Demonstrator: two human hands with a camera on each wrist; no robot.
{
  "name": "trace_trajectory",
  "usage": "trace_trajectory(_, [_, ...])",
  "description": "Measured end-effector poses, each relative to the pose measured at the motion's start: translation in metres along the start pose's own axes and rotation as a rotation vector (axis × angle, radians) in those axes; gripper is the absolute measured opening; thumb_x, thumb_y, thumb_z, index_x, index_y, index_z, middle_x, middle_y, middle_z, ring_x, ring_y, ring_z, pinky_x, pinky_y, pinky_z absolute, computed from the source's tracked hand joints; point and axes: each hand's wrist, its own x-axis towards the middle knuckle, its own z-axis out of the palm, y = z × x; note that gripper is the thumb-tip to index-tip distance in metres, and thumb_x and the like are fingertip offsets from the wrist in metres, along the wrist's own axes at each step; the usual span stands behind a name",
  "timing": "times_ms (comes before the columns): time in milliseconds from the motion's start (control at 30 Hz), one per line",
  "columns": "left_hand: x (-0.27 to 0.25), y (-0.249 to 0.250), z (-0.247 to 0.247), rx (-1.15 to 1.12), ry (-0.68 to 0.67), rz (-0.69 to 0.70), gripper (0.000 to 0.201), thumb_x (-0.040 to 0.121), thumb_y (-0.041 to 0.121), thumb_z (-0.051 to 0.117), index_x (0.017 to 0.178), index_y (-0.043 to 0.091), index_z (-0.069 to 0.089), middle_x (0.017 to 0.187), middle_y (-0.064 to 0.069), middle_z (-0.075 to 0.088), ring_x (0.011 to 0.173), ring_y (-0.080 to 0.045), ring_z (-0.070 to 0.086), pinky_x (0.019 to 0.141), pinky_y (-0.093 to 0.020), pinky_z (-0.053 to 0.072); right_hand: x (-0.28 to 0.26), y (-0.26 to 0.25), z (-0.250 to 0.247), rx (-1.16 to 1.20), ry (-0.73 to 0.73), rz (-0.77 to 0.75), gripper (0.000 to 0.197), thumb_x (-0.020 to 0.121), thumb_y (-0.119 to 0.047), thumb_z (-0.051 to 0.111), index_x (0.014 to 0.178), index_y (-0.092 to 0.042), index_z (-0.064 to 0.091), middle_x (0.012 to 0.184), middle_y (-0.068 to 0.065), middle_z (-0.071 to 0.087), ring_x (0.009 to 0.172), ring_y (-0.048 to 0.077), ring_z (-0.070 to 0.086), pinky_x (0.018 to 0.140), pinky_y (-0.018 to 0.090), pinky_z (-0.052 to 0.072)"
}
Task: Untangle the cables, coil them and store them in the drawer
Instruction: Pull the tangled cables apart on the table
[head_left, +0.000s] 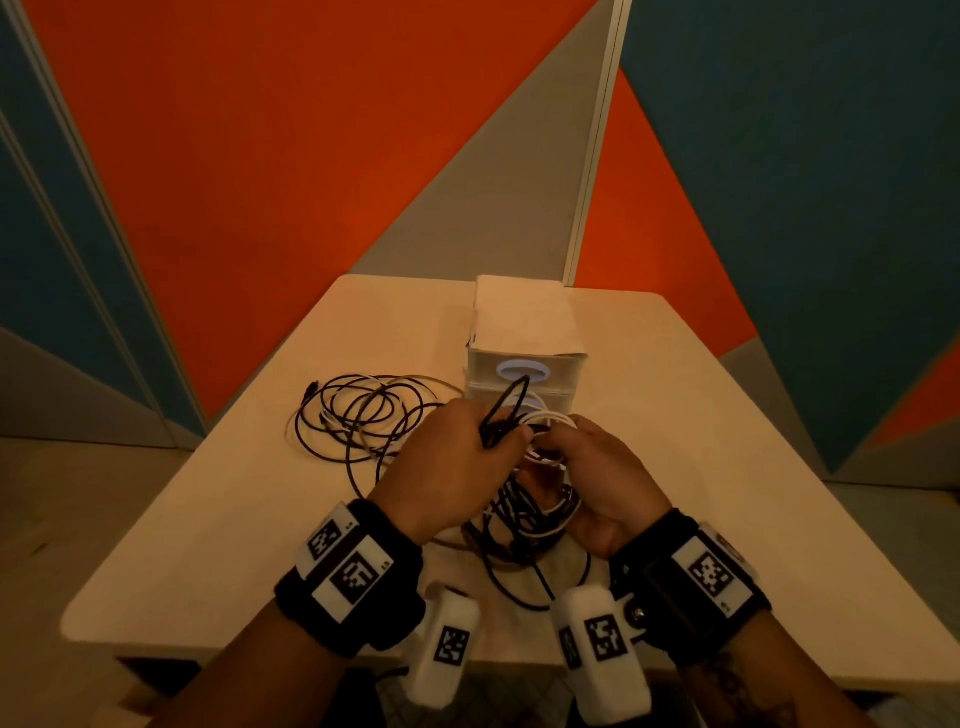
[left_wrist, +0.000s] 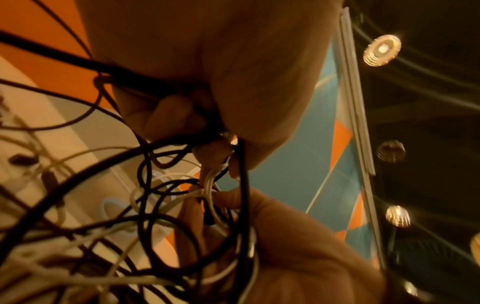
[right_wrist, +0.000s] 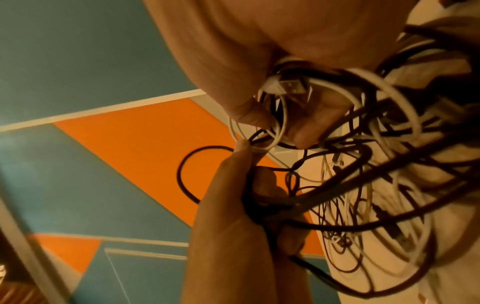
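Both hands are raised over the table with a tangle of black and white cables (head_left: 524, 512) between them. My left hand (head_left: 457, 457) grips a black cable, and a loop of that cable (head_left: 506, 410) sticks up past its fingers. My right hand (head_left: 587, 467) holds a bundle of white cable loops (head_left: 545, 421); a white USB plug (right_wrist: 288, 86) lies against its palm. In the left wrist view the fingers (left_wrist: 168, 115) curl round black strands. More black and white cable (head_left: 363, 421) lies loosely looped on the table at the left.
A small white drawer unit (head_left: 524, 343) with oval handles stands at the back middle of the pale table (head_left: 208, 545), just behind the hands. Its drawers look closed. Orange, blue and grey wall panels stand behind the table.
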Motion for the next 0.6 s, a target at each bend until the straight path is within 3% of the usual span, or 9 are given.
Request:
trace_trajectory(100, [-0.0022,-0.0010,0.0032,0.119,0.055,0.043,0.018,0.102,0.036,0.059,0.094,0.031,0.075,0.074,0.011,0.067,0.066,-0.005,0.061,0.061,-0.031,0.048,-0.0013,0.0002,0.0031,-0.057,0.020,-0.055,0.019,0.092,-0.011,0.062,0.108,-0.001,0.069,0.106,0.023,0.073,0.089,0.030,0.071,0.088,0.046,0.056])
trace_trajectory(200, [-0.0043,-0.0012,0.0042,0.085,0.119,0.052,0.019,0.101,0.033,0.060,0.106,0.033,0.078,0.080,0.012,0.072,0.072,-0.003,0.064,0.063,-0.027,0.050,-0.0022,0.0003,0.0035,-0.054,0.018,-0.093,0.025,0.093,-0.021,0.068,0.107,0.000,0.070,0.099,0.024,0.073,0.087,0.033,0.067,0.088,0.049,0.053])
trace_trajectory(267, [-0.0042,-0.0025,0.0040,0.031,0.140,0.060,0.017,0.101,0.031,0.062,0.103,0.033,0.079,0.075,0.012,0.070,0.068,-0.003,0.063,0.061,-0.027,0.049,-0.0032,0.0004,0.0035,-0.057,0.018,-0.107,0.022,0.095,-0.020,0.066,0.104,-0.001,0.073,0.096,0.027,0.071,0.086,0.035,0.066,0.087,0.049,0.053])
trace_trajectory(333, [-0.0042,-0.0017,0.0041,-0.004,0.157,0.050,0.018,0.101,0.030,0.063,0.092,0.037,0.077,0.064,0.017,0.062,0.059,-0.002,0.056,0.055,-0.023,0.041,-0.0042,0.0002,0.0036,-0.037,0.003,-0.086,0.017,0.095,-0.013,0.065,0.102,-0.002,0.075,0.102,0.028,0.072,0.090,0.035,0.070,0.092,0.049,0.056])
trace_trajectory(433, [-0.0046,0.0017,0.0048,0.010,0.164,0.026,0.044,0.102,0.029,0.064,0.064,0.050,0.057,0.057,0.026,0.055,0.053,0.003,0.049,0.051,-0.012,0.030,-0.0041,-0.0015,0.0026,0.006,-0.067,-0.052,0.018,0.092,-0.001,0.062,0.105,0.001,0.075,0.106,0.027,0.073,0.100,0.039,0.070,0.091,0.044,0.059])
trace_trajectory(500, [-0.0032,0.0004,0.0066,0.016,0.183,-0.011,0.049,0.102,0.028,0.064,0.057,0.043,0.051,0.054,0.016,0.052,0.051,-0.001,0.047,0.051,-0.015,0.028,-0.0034,-0.0027,0.0002,0.024,-0.091,-0.044,0.020,0.090,0.004,0.062,0.107,0.003,0.073,0.108,0.029,0.071,0.101,0.040,0.069,0.086,0.040,0.060])
trace_trajectory(600, [0.0003,-0.0043,0.0082,0.011,0.210,-0.065,0.046,0.101,0.027,0.064,0.059,0.030,0.046,0.054,0.007,0.043,0.047,-0.009,0.040,0.052,-0.028,0.029,-0.0037,-0.0046,-0.0025,0.028,-0.080,-0.065,0.017,0.088,0.008,0.064,0.103,0.007,0.073,0.108,0.033,0.069,0.095,0.039,0.067,0.082,0.035,0.060])
